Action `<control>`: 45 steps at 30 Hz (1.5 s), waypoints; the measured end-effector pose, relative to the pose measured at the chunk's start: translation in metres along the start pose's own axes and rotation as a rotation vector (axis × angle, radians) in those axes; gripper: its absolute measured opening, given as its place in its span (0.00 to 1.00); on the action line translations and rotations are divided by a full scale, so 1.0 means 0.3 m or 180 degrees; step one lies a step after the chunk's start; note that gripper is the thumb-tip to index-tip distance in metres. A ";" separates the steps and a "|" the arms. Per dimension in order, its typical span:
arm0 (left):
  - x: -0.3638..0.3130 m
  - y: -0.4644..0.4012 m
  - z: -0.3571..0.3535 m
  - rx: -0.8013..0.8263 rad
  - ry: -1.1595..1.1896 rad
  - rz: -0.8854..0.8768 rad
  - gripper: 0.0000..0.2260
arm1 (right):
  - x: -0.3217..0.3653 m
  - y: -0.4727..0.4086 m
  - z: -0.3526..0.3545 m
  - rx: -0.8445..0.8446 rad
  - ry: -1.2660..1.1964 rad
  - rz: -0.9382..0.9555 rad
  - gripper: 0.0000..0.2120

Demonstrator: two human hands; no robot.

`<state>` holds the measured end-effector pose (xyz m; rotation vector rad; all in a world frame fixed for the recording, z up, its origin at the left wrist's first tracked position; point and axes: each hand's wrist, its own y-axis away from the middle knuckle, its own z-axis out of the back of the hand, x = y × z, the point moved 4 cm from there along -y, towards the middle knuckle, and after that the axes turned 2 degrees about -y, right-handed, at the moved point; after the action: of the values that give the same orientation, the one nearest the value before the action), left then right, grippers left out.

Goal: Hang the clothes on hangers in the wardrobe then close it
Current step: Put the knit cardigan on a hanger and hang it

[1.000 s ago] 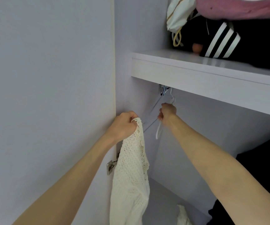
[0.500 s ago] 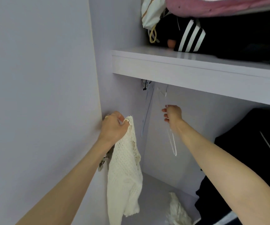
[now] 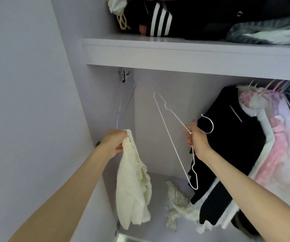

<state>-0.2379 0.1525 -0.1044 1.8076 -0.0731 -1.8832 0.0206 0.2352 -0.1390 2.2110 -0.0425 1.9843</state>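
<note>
My left hand (image 3: pixel 113 142) grips the top of a cream crocheted top (image 3: pixel 132 186), which hangs limp below it inside the open wardrobe. To its right, my right hand (image 3: pixel 195 139) pinches a white wire hanger (image 3: pixel 168 135) at its neck; the hanger is tilted, with its hook pointing right, off the rail. Another thin hanger (image 3: pixel 123 109) hangs at the left end under the shelf, just above my left hand.
A black garment (image 3: pixel 231 145) and several pink and white clothes (image 3: pixel 277 137) hang at the right. A crumpled pale cloth (image 3: pixel 179 205) lies on the wardrobe floor. The shelf (image 3: pixel 175 53) above carries folded dark clothes. The lilac wardrobe door (image 3: pixel 23 102) stands at the left.
My right hand has pulled the white hanger down off the rail and to the right, tilting it. The view has swung right, showing the hung clothes. My left hand still holds the top.
</note>
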 end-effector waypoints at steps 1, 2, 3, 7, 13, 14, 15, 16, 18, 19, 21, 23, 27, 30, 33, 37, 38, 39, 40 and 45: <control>0.015 0.003 -0.009 -0.0068 -0.0178 -0.0064 0.09 | -0.014 0.012 0.031 -0.0046 0.0103 -0.0029 0.21; 0.027 0.003 -0.014 -0.0147 -0.0382 -0.0149 0.11 | -0.025 0.026 0.051 -0.0023 0.0246 -0.0095 0.20; 0.040 0.005 -0.019 -0.0221 -0.0582 -0.0244 0.12 | -0.034 0.042 0.073 0.0030 0.0382 -0.0182 0.18; 0.085 0.049 -0.094 -0.0217 -0.0543 -0.0344 0.12 | -0.051 0.119 0.106 0.0665 0.1021 -0.0392 0.16; 0.078 0.121 -0.257 0.0293 0.0234 -0.0194 0.08 | -0.107 0.225 -0.006 0.1573 0.1875 -0.0197 0.28; 0.067 0.130 -0.270 0.0310 0.0195 -0.0251 0.07 | -0.107 0.237 -0.025 0.1605 0.1855 -0.0094 0.27; 0.061 0.137 -0.282 0.0305 0.0171 -0.0298 0.07 | -0.110 0.243 -0.033 0.1597 0.1753 -0.0037 0.22; 0.058 0.141 -0.287 0.0281 0.0135 -0.0327 0.06 | -0.107 0.247 -0.035 0.1537 0.1651 -0.0038 0.15; 0.072 0.136 -0.283 0.0189 -0.0005 -0.0330 0.06 | -0.090 0.238 -0.016 0.1333 0.1646 -0.0020 0.12; 0.085 0.131 -0.276 0.0177 -0.0151 -0.0317 0.05 | -0.085 0.226 0.000 0.1236 0.1686 -0.0002 0.14; 0.116 0.131 -0.268 0.0347 -0.0515 -0.0346 0.01 | -0.056 0.214 0.031 0.1124 0.1747 0.0005 0.14; 0.146 0.129 -0.265 0.0704 -0.1122 -0.0485 0.05 | -0.031 0.197 0.056 0.1089 0.1687 -0.0019 0.12; 0.206 0.082 -0.251 0.0630 -0.2805 -0.0961 0.14 | 0.003 0.189 0.059 0.1164 0.1582 -0.0014 0.04; 0.232 0.064 -0.215 -0.0162 -0.3448 -0.1167 0.10 | 0.014 0.198 0.051 0.1141 0.1659 -0.0095 0.13; 0.238 0.052 -0.178 -0.0654 -0.3480 -0.1196 0.11 | -0.003 0.181 0.070 0.1192 0.1589 -0.0148 0.05; 0.308 0.013 -0.153 -0.0126 -0.1477 0.0081 0.06 | -0.009 0.198 0.098 0.1230 0.1707 -0.0192 0.10; 0.332 0.011 -0.164 0.0163 -0.0835 0.0469 0.06 | -0.008 0.212 0.101 0.1177 0.1764 -0.0232 0.17; 0.343 0.014 -0.177 0.0379 -0.0418 0.0638 0.05 | -0.024 0.210 0.108 0.1138 0.1791 -0.0246 0.20; 0.349 0.016 -0.187 0.0473 -0.0253 0.0692 0.06 | -0.028 0.217 0.114 0.1072 0.1845 -0.0224 0.22; 0.327 -0.006 -0.211 0.0002 -0.0641 0.0551 0.17 | -0.105 0.195 0.155 0.0972 0.1942 -0.0267 0.17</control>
<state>-0.1759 0.1344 -0.2017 1.5533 -0.2920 -1.9330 0.0550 0.1680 -0.1687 1.6090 0.4463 2.6594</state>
